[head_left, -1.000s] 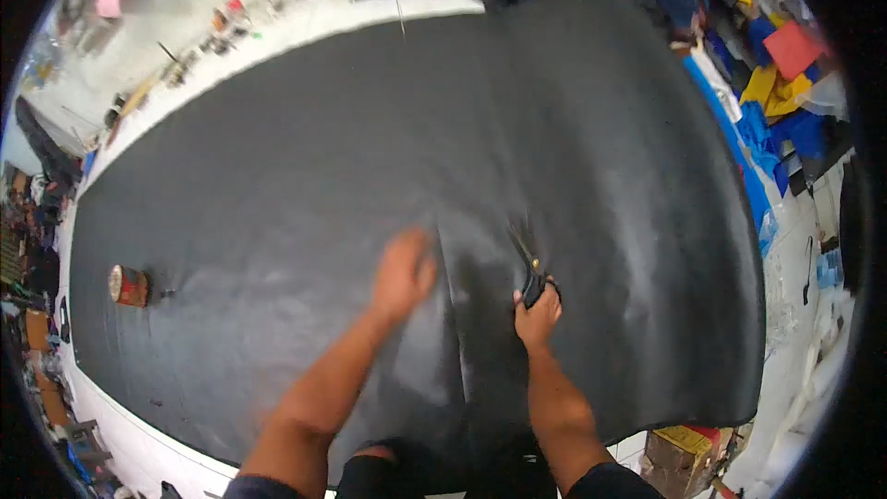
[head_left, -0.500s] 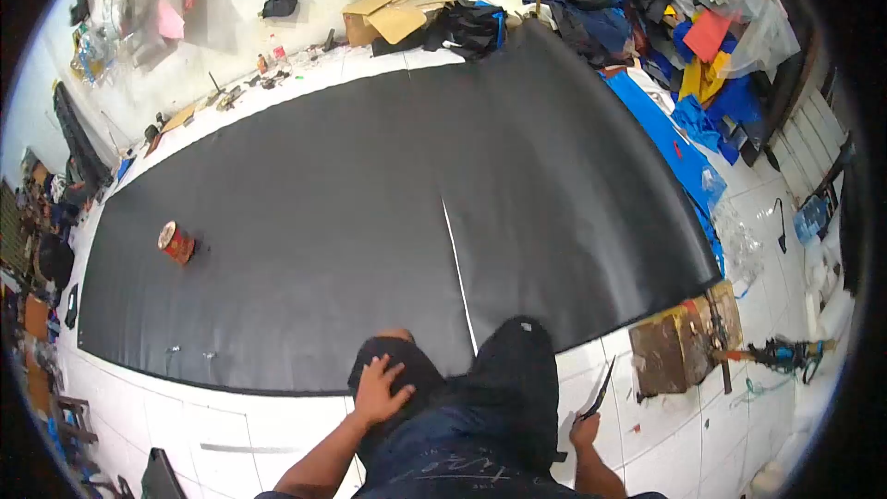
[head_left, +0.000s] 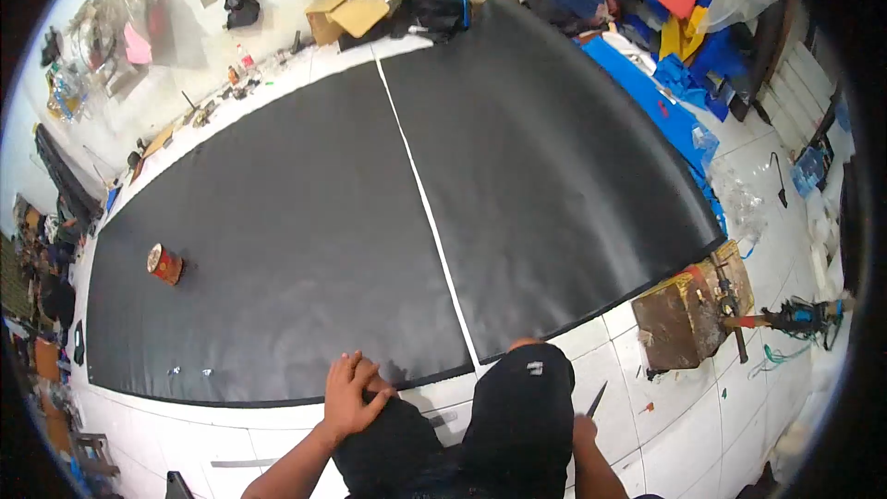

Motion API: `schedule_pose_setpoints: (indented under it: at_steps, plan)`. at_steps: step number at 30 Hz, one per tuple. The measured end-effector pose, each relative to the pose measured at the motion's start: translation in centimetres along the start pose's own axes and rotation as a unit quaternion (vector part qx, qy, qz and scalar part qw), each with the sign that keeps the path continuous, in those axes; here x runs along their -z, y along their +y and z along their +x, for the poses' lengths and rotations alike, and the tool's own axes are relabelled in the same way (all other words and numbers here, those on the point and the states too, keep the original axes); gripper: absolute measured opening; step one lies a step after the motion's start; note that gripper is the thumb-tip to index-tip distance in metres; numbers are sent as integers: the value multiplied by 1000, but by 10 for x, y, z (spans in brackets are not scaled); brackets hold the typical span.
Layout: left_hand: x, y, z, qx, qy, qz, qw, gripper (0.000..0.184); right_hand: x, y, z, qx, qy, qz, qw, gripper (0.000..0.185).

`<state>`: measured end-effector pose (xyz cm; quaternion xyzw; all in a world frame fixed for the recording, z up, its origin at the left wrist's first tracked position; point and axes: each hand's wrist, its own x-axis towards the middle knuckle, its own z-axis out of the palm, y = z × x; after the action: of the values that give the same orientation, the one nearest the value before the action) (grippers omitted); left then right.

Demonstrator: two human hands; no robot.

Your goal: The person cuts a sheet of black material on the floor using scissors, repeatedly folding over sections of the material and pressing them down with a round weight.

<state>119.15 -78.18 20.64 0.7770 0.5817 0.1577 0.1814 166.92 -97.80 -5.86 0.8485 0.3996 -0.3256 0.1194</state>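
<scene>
A large black vinyl sheet (head_left: pixel 277 212) covers much of the floor. A second black sheet piece (head_left: pixel 545 176) lies beside it to the right, a narrow gap of white floor running between them from back to front. My left hand (head_left: pixel 352 393) rests on my left knee near the front edge, fingers loosely stretched over it, holding nothing. Down at my right side, my right hand (head_left: pixel 584 432) is closed on scissors (head_left: pixel 599 399), with the dark pointed blade end showing and the handles hidden in the fist.
A red tin (head_left: pixel 166 264) stands on the left piece. At the right front corner lies a brown block (head_left: pixel 673 331) beside tools. A blue sheet (head_left: pixel 656 106) and heaped fabric run along the back right. Cardboard (head_left: pixel 365 7) leans by the wall.
The gap between the two black pieces, earlier visible only in the front half, now reaches the back edge and is wider. My view has shifted. My left hand stays on the knee.
</scene>
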Motion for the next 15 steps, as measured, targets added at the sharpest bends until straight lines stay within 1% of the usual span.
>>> schedule_pose_setpoints:
  at_steps: [1,2,3,4,5,6,7,8,10,11,12,13,14,15]
  plan:
    - [0,5,-8,-2,-4,21,1000,49,6,-16,16,28,18,-78,996,25]
    - [2,13,-15,-5,-10,42,999,48,32,-56,12,119,42,129,983,26]
    - [5,21,-20,5,-24,61,998,46,62,-105,18,218,49,55,973,32]
    - [6,28,-23,11,-34,60,998,46,19,-116,69,423,172,297,839,48]
    - [9,33,-22,5,-47,67,997,48,46,-166,71,429,166,79,884,65]
    - [10,37,-25,5,-62,72,995,50,76,-208,37,386,151,13,910,84]
    - [10,38,-25,-3,-81,88,993,51,75,-228,43,383,127,-14,915,84]
    - [10,40,-25,9,-91,90,992,51,69,-234,53,387,112,-14,915,84]
    - [23,53,-24,1,-129,58,990,51,57,-237,59,377,134,-28,916,77]
    - [30,59,-25,4,-173,61,983,46,61,-239,57,392,228,-53,890,61]
    - [37,67,-24,12,-180,56,982,46,70,-241,62,393,217,-59,892,61]
    - [46,74,-19,5,-240,67,969,45,86,-246,72,314,135,4,940,54]
    - [57,79,-13,-5,-295,81,952,44,103,-253,82,230,55,71,969,50]
    - [65,84,-11,25,-345,61,936,45,121,-253,86,151,75,200,965,51]
